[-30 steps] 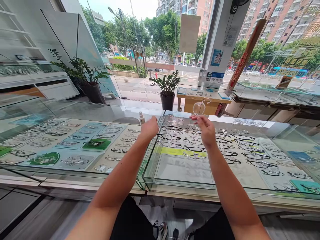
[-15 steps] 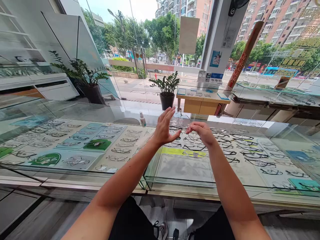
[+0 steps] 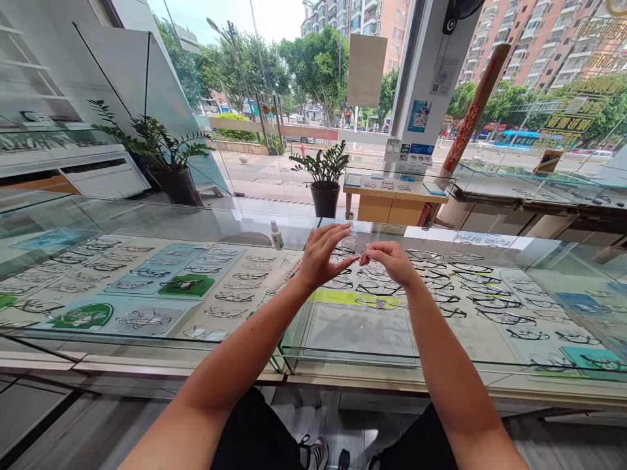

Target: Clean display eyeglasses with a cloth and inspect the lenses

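My right hand (image 3: 392, 261) is closed in a pinch on a pair of thin-rimmed eyeglasses (image 3: 361, 242), held above the glass display counter (image 3: 362, 349). Most of the eyeglasses is hidden by my fingers or too fine to make out. Just to the left, my left hand (image 3: 323, 256) is open, its fingers stretched forward and its thumb apart from them. The left thumb tip comes close to my right fingertips; whether they touch I cannot tell. Beneath both hands, rows of dark-framed glasses (image 3: 382, 287) lie under the glass.
A small white spray bottle (image 3: 277, 235) stands on the counter, left of my hands. More glasses (image 3: 235, 296) fill the left case. Beyond the counter are a potted plant (image 3: 324, 196), a wooden display table (image 3: 377, 207) and a large window.
My left hand has tilted down and its fingers have come lower, nearer the right fingertips. The eyeglasses have turned, so the round rim shows less clearly.
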Demonstrator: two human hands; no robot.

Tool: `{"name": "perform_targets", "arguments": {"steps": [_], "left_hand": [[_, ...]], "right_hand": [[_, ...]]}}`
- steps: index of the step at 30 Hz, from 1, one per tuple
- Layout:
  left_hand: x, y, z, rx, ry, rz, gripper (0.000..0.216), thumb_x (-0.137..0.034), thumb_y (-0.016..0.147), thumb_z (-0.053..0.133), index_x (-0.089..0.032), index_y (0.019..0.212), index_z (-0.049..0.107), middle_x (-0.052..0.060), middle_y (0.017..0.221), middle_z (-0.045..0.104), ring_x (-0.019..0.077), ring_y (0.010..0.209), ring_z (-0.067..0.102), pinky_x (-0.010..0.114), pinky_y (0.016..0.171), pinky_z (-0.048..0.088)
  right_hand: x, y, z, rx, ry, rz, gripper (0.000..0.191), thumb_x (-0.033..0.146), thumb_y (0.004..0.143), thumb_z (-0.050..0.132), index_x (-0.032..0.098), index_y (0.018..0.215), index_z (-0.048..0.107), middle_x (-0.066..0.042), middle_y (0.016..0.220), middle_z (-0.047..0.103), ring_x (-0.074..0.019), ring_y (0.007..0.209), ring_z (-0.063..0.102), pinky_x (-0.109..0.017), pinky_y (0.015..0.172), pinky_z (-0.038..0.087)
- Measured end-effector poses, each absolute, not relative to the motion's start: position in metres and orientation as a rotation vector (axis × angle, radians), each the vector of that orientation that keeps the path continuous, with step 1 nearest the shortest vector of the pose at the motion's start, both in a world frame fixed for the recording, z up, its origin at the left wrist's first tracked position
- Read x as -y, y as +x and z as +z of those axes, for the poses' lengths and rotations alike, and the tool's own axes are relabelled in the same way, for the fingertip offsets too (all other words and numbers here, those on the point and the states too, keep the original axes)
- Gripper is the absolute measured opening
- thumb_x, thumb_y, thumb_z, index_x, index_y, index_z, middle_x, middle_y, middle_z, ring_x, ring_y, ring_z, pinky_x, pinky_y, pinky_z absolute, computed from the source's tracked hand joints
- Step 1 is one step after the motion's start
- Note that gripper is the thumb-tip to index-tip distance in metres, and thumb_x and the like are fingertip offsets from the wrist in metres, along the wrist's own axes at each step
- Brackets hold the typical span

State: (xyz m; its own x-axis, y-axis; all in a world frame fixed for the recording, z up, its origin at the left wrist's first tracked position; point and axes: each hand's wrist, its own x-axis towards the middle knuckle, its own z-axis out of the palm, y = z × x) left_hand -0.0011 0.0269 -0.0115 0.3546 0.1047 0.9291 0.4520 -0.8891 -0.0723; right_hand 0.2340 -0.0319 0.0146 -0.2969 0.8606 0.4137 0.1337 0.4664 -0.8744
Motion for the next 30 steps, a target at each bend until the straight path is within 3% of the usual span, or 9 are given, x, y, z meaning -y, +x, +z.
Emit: {"name": "perform_targets", "arguments": {"steps": [5, 9, 12, 16, 20, 27, 30], "left_hand": [[-0.025, -0.002, -0.008, 0.476, -2.197, -1.613, 0.061, -0.051, 0.098, 0.086, -0.025, 0.148, 0.064, 0.016, 0.145, 0.079, 0.0326, 0.134, 0.075, 0.049, 0.113, 0.057], [-0.026, -0.004, -0.007, 0.524, -2.050, -1.705, 0.059, -0.055, 0.096, 0.087, -0.025, 0.142, 0.065, 0.014, 0.137, 0.082, 0.0324, 0.127, 0.077, 0.049, 0.109, 0.057], [-0.031, -0.006, -0.009, 0.617, -1.982, -1.730, 0.059, -0.065, 0.096, 0.083, -0.025, 0.136, 0.066, 0.013, 0.128, 0.083, 0.0331, 0.122, 0.078, 0.051, 0.108, 0.056], [-0.035, -0.007, -0.010, 0.652, -1.916, -1.780, 0.063, -0.074, 0.095, 0.079, -0.024, 0.131, 0.065, 0.011, 0.118, 0.081, 0.0328, 0.116, 0.078, 0.050, 0.104, 0.057], [-0.034, -0.005, -0.008, 0.620, -1.885, -1.856, 0.061, -0.073, 0.095, 0.080, -0.025, 0.127, 0.061, 0.008, 0.110, 0.078, 0.0309, 0.111, 0.077, 0.048, 0.100, 0.057], [-0.023, 0.000, 0.005, 0.505, -1.870, -1.937, 0.058, -0.064, 0.095, 0.085, -0.027, 0.130, 0.059, 0.003, 0.102, 0.074, 0.0277, 0.104, 0.075, 0.045, 0.096, 0.056], [-0.019, 0.000, 0.020, 0.499, -1.872, -1.938, 0.058, -0.066, 0.095, 0.083, -0.027, 0.131, 0.059, 0.003, 0.102, 0.073, 0.0271, 0.102, 0.074, 0.046, 0.094, 0.057]], "right_hand": [[0.032, 0.231, 0.015, 1.488, -0.844, 0.679, 0.027, 0.046, 0.096, 0.070, 0.023, 0.087, 0.080, -0.004, 0.083, 0.079, -0.0215, 0.084, 0.072, -0.039, 0.087, 0.058], [0.026, 0.238, 0.016, 1.164, -0.835, 0.475, 0.021, 0.042, 0.096, 0.069, 0.023, 0.099, 0.078, 0.001, 0.072, 0.068, -0.0170, 0.070, 0.064, -0.033, 0.073, 0.054], [0.018, 0.247, 0.010, 1.111, -0.835, 0.470, 0.029, 0.053, 0.100, 0.067, 0.025, 0.102, 0.071, 0.004, 0.066, 0.057, -0.0153, 0.063, 0.053, -0.029, 0.061, 0.047], [0.011, 0.254, 0.000, 1.135, -0.888, 0.577, 0.049, 0.076, 0.101, 0.061, 0.028, 0.094, 0.055, 0.008, 0.066, 0.043, -0.0126, 0.054, 0.034, -0.026, 0.049, 0.029], [0.013, 0.253, 0.002, 1.166, -0.954, 0.604, 0.067, 0.092, 0.095, 0.057, 0.028, 0.081, 0.049, 0.008, 0.062, 0.039, -0.0114, 0.052, 0.029, -0.027, 0.046, 0.023], [0.019, 0.239, 0.015, 1.194, -0.884, 0.621, 0.081, 0.102, 0.088, 0.053, 0.029, 0.063, 0.029, 0.009, 0.058, 0.020, -0.0099, 0.050, 0.020, -0.030, 0.047, 0.017], [0.021, 0.241, 0.031, 1.190, -0.835, 0.626, 0.081, 0.102, 0.092, 0.046, 0.029, 0.063, 0.027, 0.009, 0.059, 0.019, -0.0107, 0.051, 0.018, -0.031, 0.048, 0.016]]}}
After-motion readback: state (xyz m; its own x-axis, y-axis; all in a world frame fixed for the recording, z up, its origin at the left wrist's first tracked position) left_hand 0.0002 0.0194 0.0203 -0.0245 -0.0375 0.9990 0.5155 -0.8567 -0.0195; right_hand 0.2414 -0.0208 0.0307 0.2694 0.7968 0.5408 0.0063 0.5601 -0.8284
